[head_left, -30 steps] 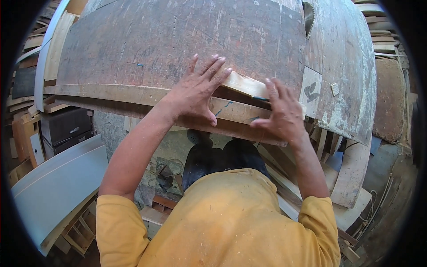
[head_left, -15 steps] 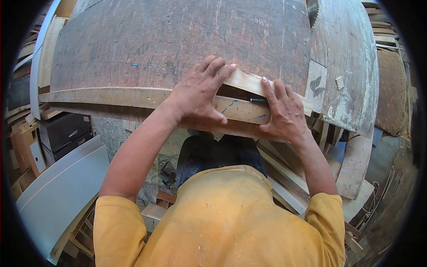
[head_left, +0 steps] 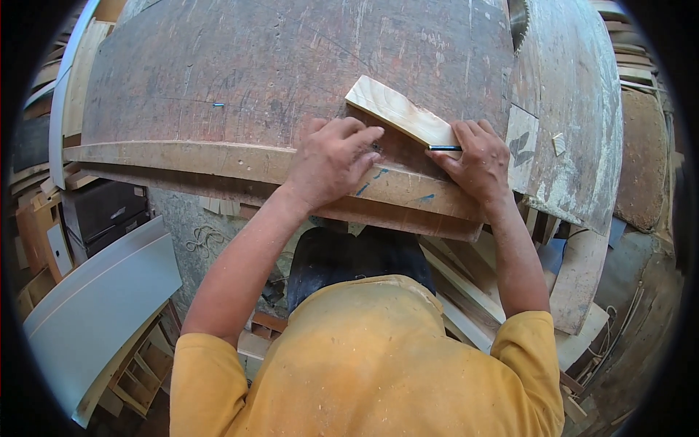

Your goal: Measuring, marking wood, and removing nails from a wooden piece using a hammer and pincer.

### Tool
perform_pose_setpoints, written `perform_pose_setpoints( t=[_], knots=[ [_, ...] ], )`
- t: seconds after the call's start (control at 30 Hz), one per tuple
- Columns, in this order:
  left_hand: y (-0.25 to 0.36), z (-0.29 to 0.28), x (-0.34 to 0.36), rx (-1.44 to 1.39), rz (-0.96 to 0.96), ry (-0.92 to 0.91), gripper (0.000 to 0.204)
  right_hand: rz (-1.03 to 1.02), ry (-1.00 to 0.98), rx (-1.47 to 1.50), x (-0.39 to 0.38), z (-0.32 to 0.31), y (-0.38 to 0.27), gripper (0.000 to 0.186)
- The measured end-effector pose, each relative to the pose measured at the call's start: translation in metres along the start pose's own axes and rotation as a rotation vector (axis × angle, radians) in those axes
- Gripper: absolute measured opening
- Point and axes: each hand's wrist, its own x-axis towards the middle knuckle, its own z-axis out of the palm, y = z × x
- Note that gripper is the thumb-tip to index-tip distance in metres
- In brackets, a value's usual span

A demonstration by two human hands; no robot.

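Note:
A short pale wood block (head_left: 400,109) lies slanted on the worn tabletop near its front edge. Its right end is gripped by my right hand (head_left: 482,159). A dark slim pen (head_left: 445,148) sticks out leftward from under that hand's fingers, along the near side of the block. My left hand (head_left: 331,160) is off the block, over the table's front rail (head_left: 211,162). Its fingers are bent, with a gap between thumb and forefinger and nothing visible in them. Blue marks show on the rail between my hands.
A toothed saw blade (head_left: 520,22) stands up at the far right of the tabletop (head_left: 255,65). A small blue piece (head_left: 218,105) lies to the left, a wood chip (head_left: 558,143) to the right. Below are a dark cabinet (head_left: 105,211), a pale curved panel (head_left: 109,298) and stacked boards.
The block's left end has swung away from me, so it lies more steeply slanted. My left hand has let go of it and drawn back. The pen now lies under my right fingers.

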Motion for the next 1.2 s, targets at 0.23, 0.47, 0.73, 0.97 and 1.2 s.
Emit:
perform_pose_setpoints(
  t=[0.23, 0.47, 0.73, 0.97, 1.2],
  knots=[
    [0.002, 0.005, 0.002, 0.01, 0.041, -0.101, 0.017, 0.016, -0.012, 0.026, 0.002, 0.0, 0.002, 0.041],
    [0.002, 0.001, 0.005, -0.007, 0.008, -0.16, 0.012, -0.005, 0.02, 0.036, 0.002, -0.002, 0.004, 0.041],
    [-0.005, 0.004, -0.005, 0.009, -0.06, 0.204, 0.031, -0.061, -0.026, 0.105, 0.003, -0.005, 0.007, 0.039],
    [-0.014, 0.002, 0.015, 0.046, -0.017, 0.087, 0.046, -0.124, -0.094, 0.151, -0.008, -0.013, 0.01, 0.038],
    [-0.006, -0.005, 0.021, -0.031, -0.113, -0.125, 0.053, 0.616, -0.068, 0.373, -0.063, -0.037, 0.092, 0.036]
  ],
)
